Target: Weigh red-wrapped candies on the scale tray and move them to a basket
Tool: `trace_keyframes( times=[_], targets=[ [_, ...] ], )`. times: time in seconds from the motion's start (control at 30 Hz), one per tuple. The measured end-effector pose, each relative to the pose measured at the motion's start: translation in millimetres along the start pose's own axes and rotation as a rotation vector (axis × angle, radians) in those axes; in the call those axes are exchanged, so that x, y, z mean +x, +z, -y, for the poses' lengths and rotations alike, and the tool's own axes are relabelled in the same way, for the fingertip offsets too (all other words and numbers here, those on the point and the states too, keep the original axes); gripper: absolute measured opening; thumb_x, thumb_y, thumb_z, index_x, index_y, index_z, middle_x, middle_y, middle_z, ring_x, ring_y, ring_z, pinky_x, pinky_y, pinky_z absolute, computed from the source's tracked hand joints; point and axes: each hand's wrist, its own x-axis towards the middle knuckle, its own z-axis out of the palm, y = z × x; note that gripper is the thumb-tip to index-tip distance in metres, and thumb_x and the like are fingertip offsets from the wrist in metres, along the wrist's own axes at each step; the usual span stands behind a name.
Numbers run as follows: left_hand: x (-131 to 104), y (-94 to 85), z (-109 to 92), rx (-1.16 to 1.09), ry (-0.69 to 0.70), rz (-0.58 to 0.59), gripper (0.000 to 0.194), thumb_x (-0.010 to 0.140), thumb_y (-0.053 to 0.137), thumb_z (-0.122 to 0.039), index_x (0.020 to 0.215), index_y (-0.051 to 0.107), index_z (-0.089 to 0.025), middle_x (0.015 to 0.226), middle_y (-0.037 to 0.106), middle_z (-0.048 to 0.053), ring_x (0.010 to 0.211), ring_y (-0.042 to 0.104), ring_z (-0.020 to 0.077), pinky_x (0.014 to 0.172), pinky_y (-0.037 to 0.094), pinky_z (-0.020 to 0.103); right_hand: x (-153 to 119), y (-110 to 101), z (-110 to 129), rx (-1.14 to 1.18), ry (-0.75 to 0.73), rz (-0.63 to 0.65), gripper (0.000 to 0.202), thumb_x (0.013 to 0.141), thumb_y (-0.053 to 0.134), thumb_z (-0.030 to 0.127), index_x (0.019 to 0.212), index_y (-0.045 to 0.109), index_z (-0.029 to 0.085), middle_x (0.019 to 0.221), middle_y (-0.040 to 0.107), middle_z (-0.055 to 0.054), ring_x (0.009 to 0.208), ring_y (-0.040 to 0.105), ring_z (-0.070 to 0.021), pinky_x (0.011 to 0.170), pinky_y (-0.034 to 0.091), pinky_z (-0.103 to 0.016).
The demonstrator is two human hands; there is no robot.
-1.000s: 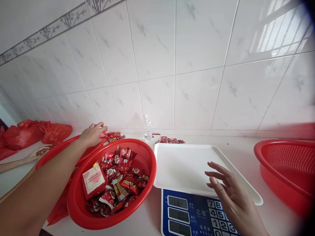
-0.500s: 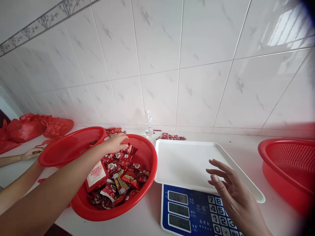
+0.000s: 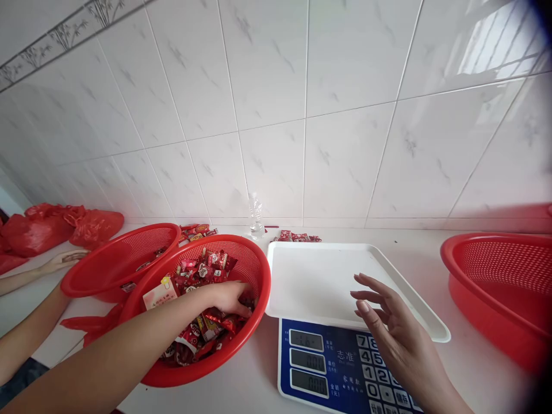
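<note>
My left hand [image 3: 230, 298] is down in a red plastic basket [image 3: 262, 322], its fingers curled around wrapped candies at the right side of the pile; the fingertips are partly hidden. Red-wrapped candies [image 3: 211, 270] fill the basket, and a pale printed card [image 3: 160, 294] lies among them on the left. My right hand [image 3: 394, 328] hovers with fingers apart and holds nothing. Below it are a white tray [image 3: 310, 276] and the blue keypad panel of a digital scale [image 3: 345, 379], whose keys it partly covers.
Another red basket [image 3: 103, 259] stands to the left, beside a co-worker's hand [image 3: 64, 260]. At the right is a third red basket [image 3: 491, 293]. A clear bottle [image 3: 256, 215], small red packets [image 3: 297, 236] and tied red bags [image 3: 52, 227] stand near the tiled wall.
My left hand has moved from the basket's far rim down and right into the candies. My right hand stays open over the scale. The view has shifted slightly.
</note>
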Motion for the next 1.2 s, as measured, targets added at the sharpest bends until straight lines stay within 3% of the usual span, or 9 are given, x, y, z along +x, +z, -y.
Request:
trace_keyframes(
  times=[0.2,0.43,0.53,0.63,0.73,0.83,1.0,1.1,1.2],
  targets=[
    [7,0.5,-3,0.0,-0.004,0.104,0.056,0.054,0.08,-0.033,0.107,0.063,-0.022,0.103,0.068,0.003,0.088,0.062,0.023,0.07,0.048,0.027,0,1,7,-0.012,0.015,-0.016,0.045,0.086,0.048,0.052,0.124,0.049,0.029,0.108,0.062,-0.01,0.092,0.064,-0.0231,0.063,0.057,-0.032],
    [3,-8.4,-11,-0.055,-0.104,0.103,0.011,0.061,0.069,-0.022,0.072,0.068,-0.019,0.072,0.069,-0.002,0.068,0.061,0.0175,0.06,0.042,0.024,0,1,11,-0.011,0.024,-0.003,0.045,0.086,0.048,0.053,0.124,0.049,0.027,0.104,0.063,-0.01,0.089,0.065,-0.023,0.06,0.057,-0.032],
    [-2,-21.8,-10,-0.084,-0.066,-0.006,0.011,0.063,0.068,-0.024,0.074,0.067,-0.02,0.075,0.069,0.0,0.071,0.061,0.0183,0.062,0.043,0.025,0,2,11,-0.009,0.028,0.003,0.045,0.086,0.047,0.053,0.123,0.049,0.028,0.105,0.062,-0.01,0.089,0.065,-0.0228,0.06,0.057,-0.031],
    [-8,-37.6,-9,-0.156,-0.047,-0.236,0.017,0.066,0.068,-0.032,0.077,0.066,-0.02,0.082,0.069,0.001,0.076,0.062,0.0191,0.065,0.044,0.026,-1,1,10,-0.014,0.034,0.006,0.045,0.086,0.047,0.054,0.123,0.049,0.029,0.107,0.062,-0.01,0.091,0.064,-0.0228,0.061,0.057,-0.031],
    [-12,-50.7,-15,-0.409,-0.072,-0.398,0.023,0.07,0.066,-0.038,0.083,0.065,-0.02,0.084,0.069,0.002,0.074,0.063,0.0186,0.062,0.045,0.026,-2,0,9,-0.016,0.032,0.003,0.044,0.086,0.047,0.053,0.124,0.049,0.029,0.109,0.062,-0.009,0.092,0.064,-0.0227,0.061,0.057,-0.031],
    [-11,-56.5,-32,-0.734,-0.066,-0.459,0.031,0.068,0.071,-0.041,0.09,0.063,-0.02,0.083,0.069,0.004,0.072,0.064,0.0185,0.061,0.046,0.028,-2,0,9,-0.014,0.026,0.011,0.044,0.086,0.048,0.052,0.124,0.048,0.029,0.111,0.061,-0.01,0.092,0.064,-0.0227,0.061,0.057,-0.031],
    [6,-47.4,-70,-0.996,0.023,-0.385,0.036,0.065,0.078,-0.035,0.091,0.06,-0.018,0.078,0.066,0.003,0.069,0.063,0.0152,0.063,0.047,0.028,-1,0,13,-0.012,0.024,0.007,0.044,0.086,0.048,0.053,0.123,0.049,0.028,0.11,0.062,-0.01,0.09,0.064,-0.022,0.061,0.056,-0.031],
    [17,-37.0,-89,-1.004,0.073,-0.304,0.03,0.074,0.072,-0.034,0.096,0.058,-0.018,0.078,0.064,0.002,0.073,0.062,0.0146,0.063,0.047,0.026,-1,0,14,-0.009,0.025,0.01,0.045,0.086,0.047,0.053,0.122,0.049,0.027,0.104,0.063,-0.01,0.086,0.065,-0.0216,0.058,0.056,-0.03],
    [24,-30.5,-100,-0.95,0.088,-0.248,0.028,0.085,0.059,-0.032,0.111,0.054,-0.021,0.097,0.064,0.006,0.09,0.061,0.0159,0.074,0.047,0.028,-1,-1,15,-0.004,0.016,0.013,0.045,0.087,0.046,0.053,0.123,0.049,0.027,0.102,0.063,-0.01,0.085,0.065,-0.0214,0.057,0.056,-0.03]
  ],
)
